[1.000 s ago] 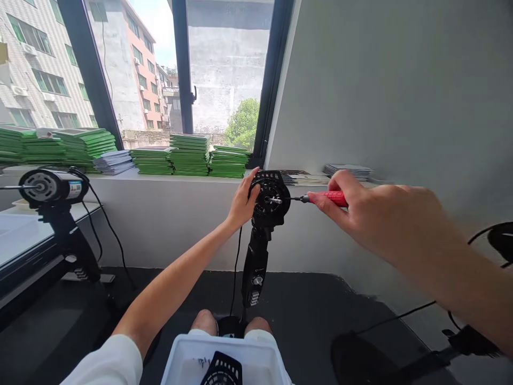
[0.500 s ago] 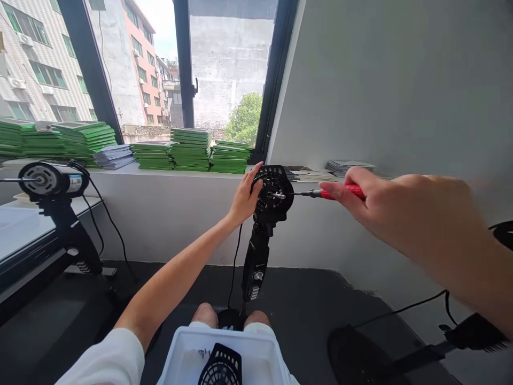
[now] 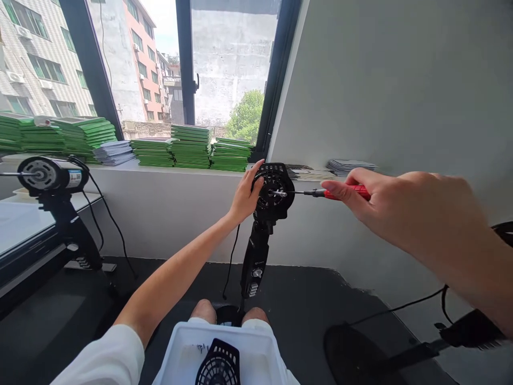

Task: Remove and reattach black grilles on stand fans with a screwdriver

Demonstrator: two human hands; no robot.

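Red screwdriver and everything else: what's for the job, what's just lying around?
Likely job things:
red screwdriver, in the right hand
black motor housing, under the left hand
white tray with black vented cover

Probably just lying about:
green stacks at the back
pale stack among them

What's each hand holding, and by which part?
Right hand: a screwdriver, by its red handle. Left hand: the black slotted housing, by its left side.

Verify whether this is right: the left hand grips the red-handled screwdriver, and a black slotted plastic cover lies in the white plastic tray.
Wrong hand: the head view shows the right hand gripping the red-handled screwdriver. The black slotted plastic cover does lie in the white plastic tray.
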